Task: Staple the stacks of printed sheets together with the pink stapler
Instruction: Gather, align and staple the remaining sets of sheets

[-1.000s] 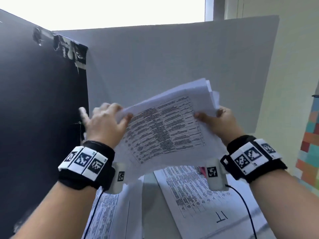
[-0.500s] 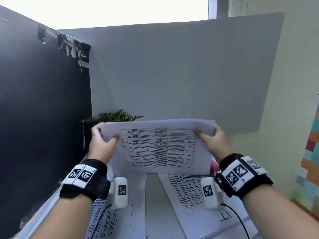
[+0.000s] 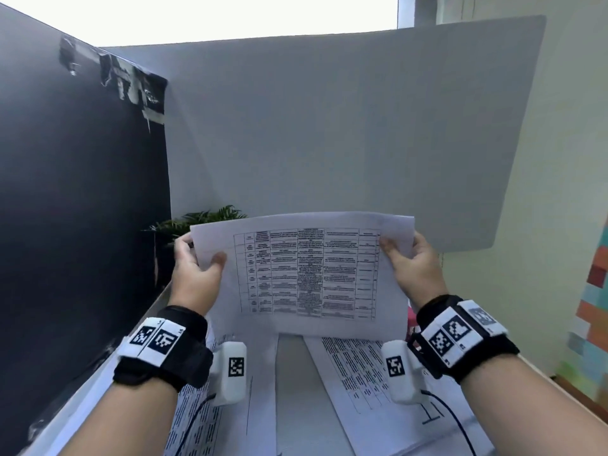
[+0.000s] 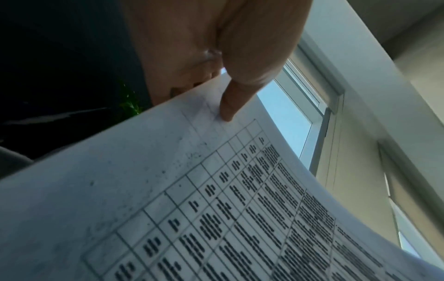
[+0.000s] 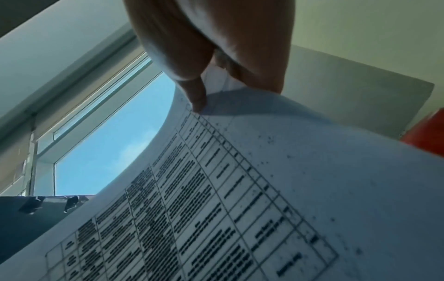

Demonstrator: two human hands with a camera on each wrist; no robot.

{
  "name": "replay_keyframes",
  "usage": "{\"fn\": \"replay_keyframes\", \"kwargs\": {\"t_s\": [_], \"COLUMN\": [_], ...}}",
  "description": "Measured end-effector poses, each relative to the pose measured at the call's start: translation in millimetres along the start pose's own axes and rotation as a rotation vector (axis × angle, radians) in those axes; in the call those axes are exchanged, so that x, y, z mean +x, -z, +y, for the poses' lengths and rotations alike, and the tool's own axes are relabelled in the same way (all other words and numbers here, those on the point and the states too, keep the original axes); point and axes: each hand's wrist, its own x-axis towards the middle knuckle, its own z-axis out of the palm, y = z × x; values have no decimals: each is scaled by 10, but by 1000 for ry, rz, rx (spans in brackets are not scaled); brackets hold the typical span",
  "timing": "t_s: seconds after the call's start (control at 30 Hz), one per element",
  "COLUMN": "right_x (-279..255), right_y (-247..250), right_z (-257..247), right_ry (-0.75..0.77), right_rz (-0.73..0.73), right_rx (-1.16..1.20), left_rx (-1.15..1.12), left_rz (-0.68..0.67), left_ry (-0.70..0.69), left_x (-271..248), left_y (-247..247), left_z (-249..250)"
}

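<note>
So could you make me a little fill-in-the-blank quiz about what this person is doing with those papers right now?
1. The held stack of printed sheets is gripped by ____ hands, the left hand and the right hand.
2. Each hand's ____ presses the front of the top sheet.
3. The top sheet is printed with a ____ of text.
4. Behind the left hand stands a green ____.

Missing words: both; thumb; table; plant

Both arms reach forward, left hand (image 3: 194,274) and right hand (image 3: 416,268) raised, each grip pinched thumb-over-fingers
</note>
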Motion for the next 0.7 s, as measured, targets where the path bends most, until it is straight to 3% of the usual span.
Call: {"fn": "replay_keyframes", "kwargs": {"t_s": [0.1, 0.17, 0.4, 0.53, 0.7], "right_x": [-2, -17, -27, -17, -19], "right_y": [-6, -16, -13, -18, -30], "right_z": [30, 87, 112, 61, -8], "right_ry": [-35, -104, -104, 13, -2], "right_rz": [-109, -187, -173, -80, -90], "right_rx": [-31, -61, -65, -27, 5], "left_rx": [-12, 46, 122, 115, 155], "left_rz": [30, -20, -59, 12, -112], "left_ry": [19, 88, 139, 42, 148], "left_x": [18, -9, 32, 67, 86], "left_y": [-8, -27, -24, 14, 49], "left_z": [-22, -50, -115, -70, -106]}}
